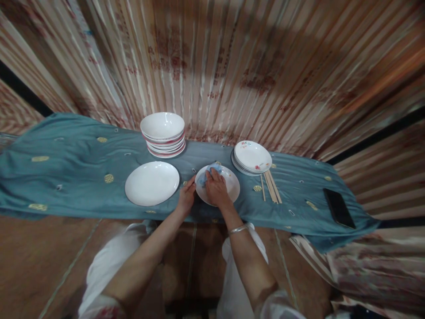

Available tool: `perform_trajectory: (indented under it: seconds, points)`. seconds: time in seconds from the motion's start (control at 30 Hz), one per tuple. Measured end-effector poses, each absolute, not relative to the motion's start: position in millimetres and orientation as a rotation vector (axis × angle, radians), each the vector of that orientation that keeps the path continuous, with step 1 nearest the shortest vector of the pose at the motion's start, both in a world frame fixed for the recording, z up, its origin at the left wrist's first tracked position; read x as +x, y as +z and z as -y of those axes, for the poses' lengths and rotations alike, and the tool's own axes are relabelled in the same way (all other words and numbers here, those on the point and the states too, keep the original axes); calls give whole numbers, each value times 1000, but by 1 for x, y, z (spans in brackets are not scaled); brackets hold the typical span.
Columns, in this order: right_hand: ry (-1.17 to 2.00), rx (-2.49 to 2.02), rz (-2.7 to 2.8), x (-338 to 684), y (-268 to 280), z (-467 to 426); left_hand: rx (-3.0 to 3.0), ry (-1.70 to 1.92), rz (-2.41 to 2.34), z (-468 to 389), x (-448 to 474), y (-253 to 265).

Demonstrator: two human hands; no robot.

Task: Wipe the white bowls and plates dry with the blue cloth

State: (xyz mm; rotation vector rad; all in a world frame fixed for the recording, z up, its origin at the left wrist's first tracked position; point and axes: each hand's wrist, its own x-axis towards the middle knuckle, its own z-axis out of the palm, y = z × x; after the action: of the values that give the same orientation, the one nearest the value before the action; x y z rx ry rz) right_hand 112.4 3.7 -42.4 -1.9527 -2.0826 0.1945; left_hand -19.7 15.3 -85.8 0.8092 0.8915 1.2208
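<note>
In front of me on the covered table, a small white plate lies between my hands. My left hand grips its left rim, fingers and thumb at the edge. A light blue cloth is bunched on the plate's upper left part. My right hand presses down on this cloth, and its fingers hide part of it. Just left of my left hand lies a larger white oval plate.
A stack of white bowls with red bands stands at the back left. Several flower-patterned plates are piled at the back right, with wooden chopsticks beside them. A black phone lies far right on the teal tablecloth. Curtains hang behind.
</note>
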Motion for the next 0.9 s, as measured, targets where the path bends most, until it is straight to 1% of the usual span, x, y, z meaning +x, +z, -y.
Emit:
perform_trajectory:
  seconds: [0.2,0.4,0.9]
  points:
    - [74,-2068,2031,120,-47,-2,789,1207,-896,-14,-19,-83]
    - [-5,-2063,1978,132,-48,1,796,1213,-886,-15,-19,-81]
    - [-25,-2175,2001,153,-29,30,777,1214,-892,-15,-18,-76]
